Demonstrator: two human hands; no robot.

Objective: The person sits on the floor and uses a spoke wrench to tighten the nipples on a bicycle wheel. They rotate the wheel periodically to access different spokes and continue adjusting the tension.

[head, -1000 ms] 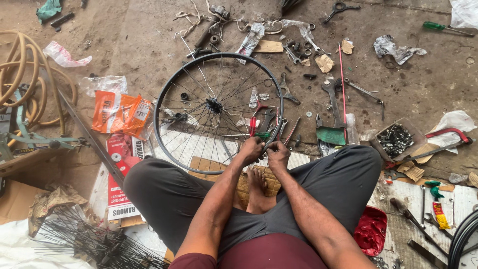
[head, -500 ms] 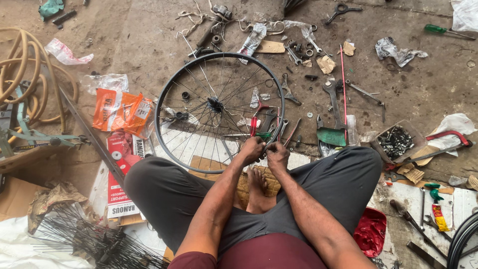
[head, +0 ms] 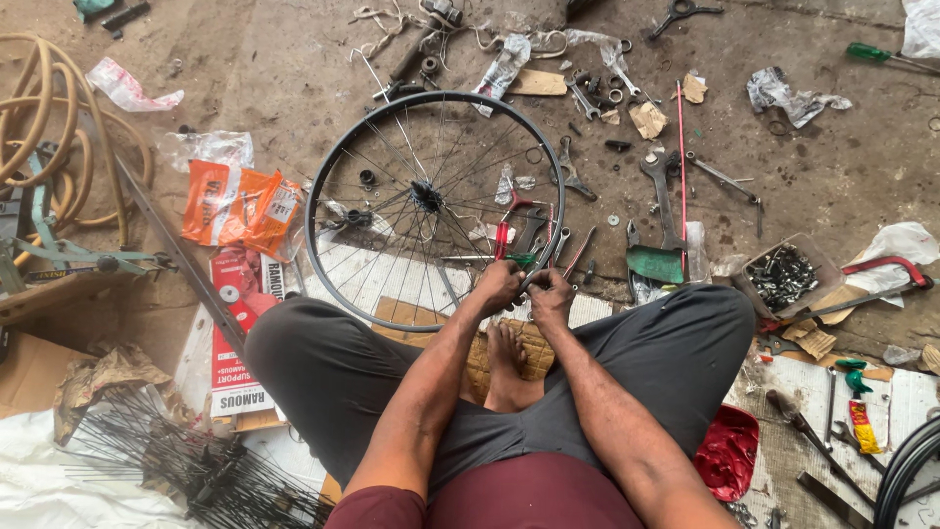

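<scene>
Spokes (head: 186, 460) lie bundled at the lower left of the frame, beside the knee of a person sitting cross-legged on the floor. At centre, the left hand (head: 499, 286) and right hand (head: 550, 294) meet at the near rim of a bicycle wheel (head: 323, 196), fingers curled and pinched on the rim; what they pinch there cannot be told. The wheel lies flat, its hub (head: 427, 196) above the hands. Orange packets (head: 240, 208) sit left of it, a box of small metal parts (head: 783, 276) at right, wrenches (head: 658, 176) and scraps beyond, and coiled hose (head: 59, 118) at upper left.
</scene>
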